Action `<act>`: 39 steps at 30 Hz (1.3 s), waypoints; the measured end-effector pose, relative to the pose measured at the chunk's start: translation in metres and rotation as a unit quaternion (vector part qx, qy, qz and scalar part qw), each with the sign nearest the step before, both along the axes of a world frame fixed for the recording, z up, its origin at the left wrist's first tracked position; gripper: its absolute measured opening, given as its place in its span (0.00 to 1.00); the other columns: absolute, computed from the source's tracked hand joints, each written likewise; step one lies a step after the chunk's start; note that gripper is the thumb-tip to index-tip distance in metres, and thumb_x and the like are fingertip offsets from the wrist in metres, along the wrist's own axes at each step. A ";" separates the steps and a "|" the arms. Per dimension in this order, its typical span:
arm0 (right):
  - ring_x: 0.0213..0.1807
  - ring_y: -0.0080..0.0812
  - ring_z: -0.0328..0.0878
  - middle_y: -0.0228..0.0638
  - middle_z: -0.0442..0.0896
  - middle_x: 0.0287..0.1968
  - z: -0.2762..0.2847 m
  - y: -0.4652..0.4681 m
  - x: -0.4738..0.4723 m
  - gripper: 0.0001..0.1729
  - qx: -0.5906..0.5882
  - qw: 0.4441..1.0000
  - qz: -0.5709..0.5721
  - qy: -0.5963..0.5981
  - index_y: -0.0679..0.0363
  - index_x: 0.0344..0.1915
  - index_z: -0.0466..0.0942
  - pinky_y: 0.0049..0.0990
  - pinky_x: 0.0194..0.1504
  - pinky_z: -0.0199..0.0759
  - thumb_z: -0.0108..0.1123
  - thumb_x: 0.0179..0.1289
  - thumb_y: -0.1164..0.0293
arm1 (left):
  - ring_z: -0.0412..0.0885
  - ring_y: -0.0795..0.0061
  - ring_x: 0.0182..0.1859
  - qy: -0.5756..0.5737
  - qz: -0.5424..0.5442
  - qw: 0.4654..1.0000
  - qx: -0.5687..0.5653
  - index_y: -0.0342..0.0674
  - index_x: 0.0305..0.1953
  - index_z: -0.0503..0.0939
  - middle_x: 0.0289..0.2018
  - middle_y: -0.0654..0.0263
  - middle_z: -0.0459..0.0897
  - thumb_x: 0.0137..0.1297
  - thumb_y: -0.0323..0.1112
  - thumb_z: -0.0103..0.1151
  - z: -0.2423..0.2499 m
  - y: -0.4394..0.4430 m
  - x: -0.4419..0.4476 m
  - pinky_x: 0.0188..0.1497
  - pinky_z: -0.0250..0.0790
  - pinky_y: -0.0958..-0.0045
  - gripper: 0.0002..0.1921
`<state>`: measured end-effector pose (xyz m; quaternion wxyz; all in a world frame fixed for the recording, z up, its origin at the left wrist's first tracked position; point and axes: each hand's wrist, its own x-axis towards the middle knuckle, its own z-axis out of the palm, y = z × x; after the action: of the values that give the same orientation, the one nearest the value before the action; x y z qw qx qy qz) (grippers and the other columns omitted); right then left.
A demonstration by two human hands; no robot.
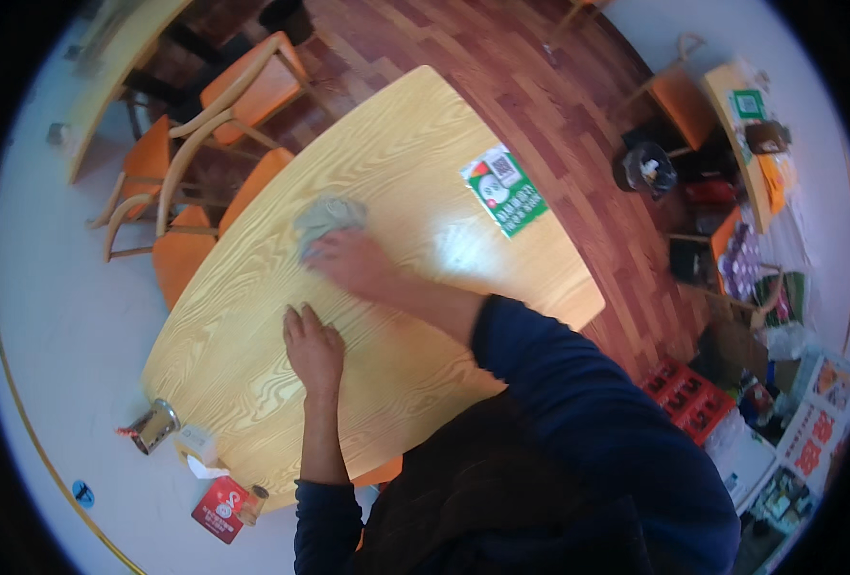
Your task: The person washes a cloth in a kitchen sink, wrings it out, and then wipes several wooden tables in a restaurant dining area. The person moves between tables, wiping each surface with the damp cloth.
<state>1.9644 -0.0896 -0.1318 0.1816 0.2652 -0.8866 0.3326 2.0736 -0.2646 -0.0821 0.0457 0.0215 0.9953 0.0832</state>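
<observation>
My right hand [349,260] presses on a crumpled grey-green cloth [329,218] on the light wood-grain table [425,345]; the hand and the cloth are slightly blurred. My left hand [315,352] lies palm down on the tabletop, nearer to me and to the left, with nothing visible in it. A green and white card with a printed code [509,194] lies at the table's far right edge.
A metal holder [154,427], a tissue box [198,444], a red sign [222,509] and a small brown container [253,505] stand at the table's left end. Orange chairs [256,90] line the far left side. A lined bin [648,170] and red crates [687,399] stand right.
</observation>
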 end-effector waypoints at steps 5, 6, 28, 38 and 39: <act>0.44 0.44 0.81 0.42 0.83 0.40 0.022 0.170 0.068 0.11 0.121 0.933 -0.332 -0.063 0.58 0.42 0.82 0.44 0.48 0.72 0.56 0.62 0.70 | 0.63 0.37 0.69 -0.030 -0.033 0.995 0.084 0.32 0.62 0.73 0.68 0.37 0.64 0.66 0.33 0.59 0.006 0.019 0.030 0.69 0.59 0.47 0.24; 0.42 0.45 0.80 0.41 0.84 0.39 0.026 0.150 0.094 0.12 0.094 0.929 -0.301 -0.192 0.58 0.43 0.82 0.45 0.47 0.72 0.57 0.62 0.69 | 0.63 0.38 0.69 -0.026 -0.048 0.995 0.086 0.33 0.62 0.73 0.67 0.38 0.64 0.66 0.33 0.59 0.006 0.028 0.032 0.69 0.59 0.47 0.24; 0.58 0.49 0.71 0.43 0.75 0.58 0.046 0.312 0.296 0.22 0.101 0.967 -0.089 -0.217 0.46 0.58 0.81 0.45 0.61 0.65 0.62 0.63 0.71 | 0.73 0.46 0.63 -0.125 0.097 0.966 0.206 0.35 0.62 0.75 0.63 0.43 0.72 0.71 0.34 0.55 0.051 0.066 0.165 0.62 0.69 0.54 0.21; 0.54 0.46 0.72 0.41 0.76 0.51 0.035 0.290 0.083 0.17 0.139 0.976 -0.120 -0.120 0.56 0.54 0.79 0.42 0.52 0.69 0.55 0.67 0.68 | 0.80 0.46 0.53 -0.179 0.154 0.920 0.314 0.35 0.56 0.78 0.52 0.46 0.81 0.71 0.33 0.55 0.072 0.258 0.230 0.57 0.72 0.58 0.15; 0.54 0.46 0.72 0.42 0.76 0.52 0.038 0.276 0.098 0.16 0.075 0.967 -0.085 -0.228 0.56 0.53 0.79 0.43 0.53 0.70 0.53 0.67 0.68 | 0.80 0.46 0.53 -0.172 0.141 0.922 0.318 0.35 0.56 0.78 0.52 0.46 0.81 0.71 0.33 0.55 0.077 0.271 0.223 0.57 0.72 0.58 0.15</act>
<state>2.0625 0.1862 -0.0934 -0.0185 0.1190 -0.9464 0.2998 2.2966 0.0066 -0.0046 0.1948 -0.1199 0.8859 0.4036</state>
